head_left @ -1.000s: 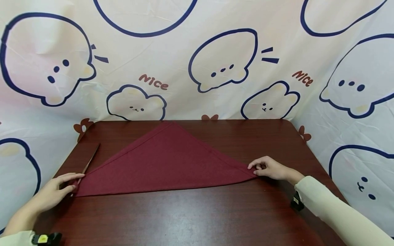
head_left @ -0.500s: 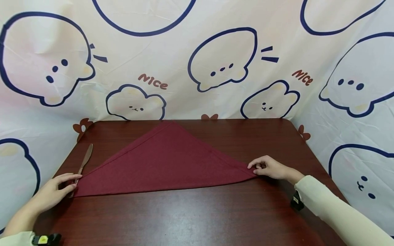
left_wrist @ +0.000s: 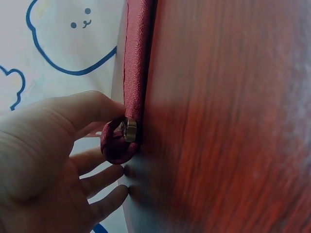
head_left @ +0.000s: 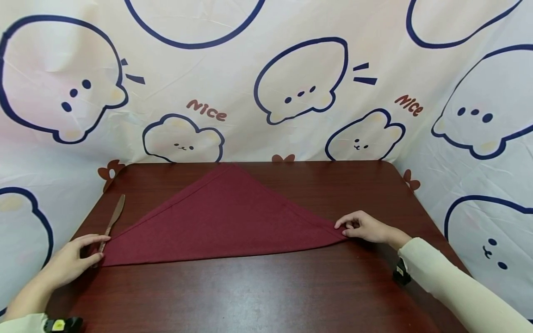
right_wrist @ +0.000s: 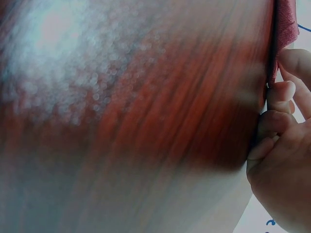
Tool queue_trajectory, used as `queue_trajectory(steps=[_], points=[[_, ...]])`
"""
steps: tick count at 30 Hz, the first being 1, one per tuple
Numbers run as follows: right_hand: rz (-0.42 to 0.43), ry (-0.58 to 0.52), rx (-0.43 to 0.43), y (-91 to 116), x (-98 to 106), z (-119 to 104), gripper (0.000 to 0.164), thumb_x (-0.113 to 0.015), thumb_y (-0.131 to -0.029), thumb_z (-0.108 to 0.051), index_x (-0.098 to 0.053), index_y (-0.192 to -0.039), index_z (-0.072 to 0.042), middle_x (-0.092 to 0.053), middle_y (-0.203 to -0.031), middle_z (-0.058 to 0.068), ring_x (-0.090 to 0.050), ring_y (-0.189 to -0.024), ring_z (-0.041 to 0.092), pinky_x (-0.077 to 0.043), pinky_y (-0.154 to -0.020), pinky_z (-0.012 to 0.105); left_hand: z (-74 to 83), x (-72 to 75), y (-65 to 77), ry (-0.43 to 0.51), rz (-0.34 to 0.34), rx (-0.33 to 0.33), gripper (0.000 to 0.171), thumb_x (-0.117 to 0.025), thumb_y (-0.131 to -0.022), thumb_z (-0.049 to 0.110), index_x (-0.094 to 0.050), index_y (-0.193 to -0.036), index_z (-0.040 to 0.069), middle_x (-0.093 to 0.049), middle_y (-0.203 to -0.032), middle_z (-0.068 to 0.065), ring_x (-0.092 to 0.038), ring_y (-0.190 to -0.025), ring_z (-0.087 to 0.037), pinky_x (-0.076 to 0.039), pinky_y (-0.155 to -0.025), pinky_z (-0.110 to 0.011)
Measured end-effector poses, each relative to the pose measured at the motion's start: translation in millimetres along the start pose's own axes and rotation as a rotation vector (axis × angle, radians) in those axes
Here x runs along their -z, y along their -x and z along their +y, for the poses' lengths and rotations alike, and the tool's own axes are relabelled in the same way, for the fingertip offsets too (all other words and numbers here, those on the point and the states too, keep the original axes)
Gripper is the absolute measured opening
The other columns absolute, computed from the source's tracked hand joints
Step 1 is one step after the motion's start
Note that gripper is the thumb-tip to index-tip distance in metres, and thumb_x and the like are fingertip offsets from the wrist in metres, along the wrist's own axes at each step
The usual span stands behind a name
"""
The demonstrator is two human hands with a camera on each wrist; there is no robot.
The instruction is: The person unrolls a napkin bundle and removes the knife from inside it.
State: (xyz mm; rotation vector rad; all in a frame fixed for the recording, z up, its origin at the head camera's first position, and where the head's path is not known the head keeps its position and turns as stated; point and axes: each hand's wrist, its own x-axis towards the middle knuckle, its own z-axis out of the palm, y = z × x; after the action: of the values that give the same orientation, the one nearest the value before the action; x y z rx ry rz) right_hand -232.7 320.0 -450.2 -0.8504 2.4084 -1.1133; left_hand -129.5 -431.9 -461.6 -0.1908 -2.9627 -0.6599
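A dark red cloth (head_left: 216, 222) lies folded into a triangle, its long edge toward me and its peak at the table's far edge. Across its left corner lies a copper-coloured table knife (head_left: 114, 216), blade pointing away. My left hand (head_left: 68, 261) holds the knife's handle together with that corner, between thumb and forefinger. The left wrist view shows the corner of the cloth (left_wrist: 135, 63) curled round the handle end (left_wrist: 130, 130), the other fingers spread below. At the right corner, my right hand (head_left: 370, 227) pinches the cloth (right_wrist: 286, 29), its remaining fingers bent.
The brown wooden table (head_left: 250, 296) carries the cloth and knife. A white curtain (head_left: 291, 18) printed with cartoon faces hangs behind and along both sides of the table.
The knife has swung its tip slightly left and turned to show its flat blade. The left hand has shifted slightly left with it. The cloth and right hand have stayed put.
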Motion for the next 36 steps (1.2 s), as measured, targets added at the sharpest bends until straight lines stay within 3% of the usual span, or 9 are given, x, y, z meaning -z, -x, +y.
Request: queue_trajectory(steps=[3,6,14,18,21,25,26,33,36], points=[[-0.001,-0.004,0.007,0.0,1.0,-0.8,0.017,-0.065,-0.095,-0.001,-0.071,-0.111,0.000,-0.047,-0.069,-0.001,-0.044,-0.064,0.001,-0.041,-0.058,0.022,1.6,-0.6,-0.4,0.000,-0.014,0.012,0.036,-0.068,-0.088,0.001,-0.063,-0.123,-0.006,-0.056,-0.128,-0.038,-0.048,-0.115,-0.052,-0.040,-0.095,-0.060],[-0.004,-0.003,-0.015,-0.3,1.5,-1.3,0.018,-0.065,-0.095,-0.002,-0.071,-0.112,-0.002,-0.047,-0.069,-0.002,-0.045,-0.064,0.002,-0.042,-0.059,0.021,2.3,-0.8,-1.1,0.008,-0.025,0.018,0.036,-0.065,-0.088,-0.002,-0.062,-0.123,-0.007,-0.054,-0.128,-0.040,-0.048,-0.115,-0.057,-0.038,-0.089,-0.070],[-0.001,-0.004,-0.023,-0.6,1.5,-2.7,0.018,-0.066,-0.094,-0.002,-0.072,-0.111,-0.001,-0.048,-0.069,-0.002,-0.045,-0.064,0.002,-0.042,-0.059,0.021,1.0,-0.2,1.4,0.004,-0.011,0.017,0.036,-0.055,-0.090,-0.007,-0.063,-0.125,-0.005,-0.055,-0.130,-0.038,-0.045,-0.115,-0.052,-0.039,-0.089,-0.065],[0.005,-0.001,-0.021,-0.6,0.7,-3.8,0.018,-0.067,-0.094,-0.002,-0.072,-0.111,-0.001,-0.048,-0.069,-0.001,-0.045,-0.064,0.003,-0.042,-0.059,0.021,-1.1,1.2,2.0,-0.027,0.008,0.008,0.039,-0.055,-0.088,-0.009,-0.065,-0.125,-0.002,-0.057,-0.130,-0.036,-0.047,-0.114,-0.048,-0.042,-0.086,-0.038],[0.007,0.004,-0.027,-1.0,0.1,-4.8,0.018,-0.067,-0.094,-0.002,-0.072,-0.111,-0.001,-0.048,-0.069,-0.001,-0.045,-0.064,0.003,-0.041,-0.059,0.020,-2.0,2.1,1.5,-0.060,0.026,-0.011,0.043,-0.056,-0.081,-0.014,-0.066,-0.121,-0.002,-0.058,-0.126,-0.036,-0.051,-0.111,-0.051,-0.043,-0.081,-0.036],[0.007,0.007,-0.028,-1.5,-0.8,-5.3,0.017,-0.067,-0.094,-0.002,-0.072,-0.111,-0.001,-0.048,-0.070,-0.001,-0.045,-0.064,0.003,-0.041,-0.060,0.020,-1.7,3.5,1.1,-0.098,0.039,-0.022,0.048,-0.057,-0.072,-0.018,-0.066,-0.117,-0.004,-0.057,-0.122,-0.038,-0.053,-0.105,-0.055,-0.045,-0.072,-0.051],[0.008,0.008,-0.029,-1.5,-1.0,-5.0,0.017,-0.067,-0.094,-0.002,-0.072,-0.110,-0.001,-0.048,-0.070,-0.001,-0.045,-0.065,0.003,-0.041,-0.060,0.020,-1.7,3.6,1.1,-0.105,0.046,-0.022,0.048,-0.057,-0.071,-0.018,-0.067,-0.116,-0.004,-0.058,-0.122,-0.038,-0.054,-0.104,-0.054,-0.045,-0.070,-0.048],[0.009,0.011,-0.024,-1.6,-1.2,-4.5,0.017,-0.067,-0.094,-0.002,-0.072,-0.110,-0.001,-0.048,-0.070,0.000,-0.045,-0.065,0.003,-0.041,-0.060,0.020,4.3,2.3,-0.6,-0.075,0.040,0.063,0.028,-0.064,-0.091,0.000,-0.065,-0.118,-0.007,-0.055,-0.126,-0.040,-0.051,-0.112,-0.060,-0.042,-0.084,-0.068],[0.009,0.009,-0.022,-1.6,-1.2,-4.8,0.017,-0.067,-0.094,-0.002,-0.072,-0.110,-0.001,-0.048,-0.070,0.000,-0.045,-0.065,0.003,-0.041,-0.060,0.020,6.1,0.9,-1.4,-0.079,0.040,0.059,0.030,-0.070,-0.090,0.004,-0.065,-0.117,-0.007,-0.056,-0.125,-0.040,-0.051,-0.112,-0.060,-0.041,-0.086,-0.070]])
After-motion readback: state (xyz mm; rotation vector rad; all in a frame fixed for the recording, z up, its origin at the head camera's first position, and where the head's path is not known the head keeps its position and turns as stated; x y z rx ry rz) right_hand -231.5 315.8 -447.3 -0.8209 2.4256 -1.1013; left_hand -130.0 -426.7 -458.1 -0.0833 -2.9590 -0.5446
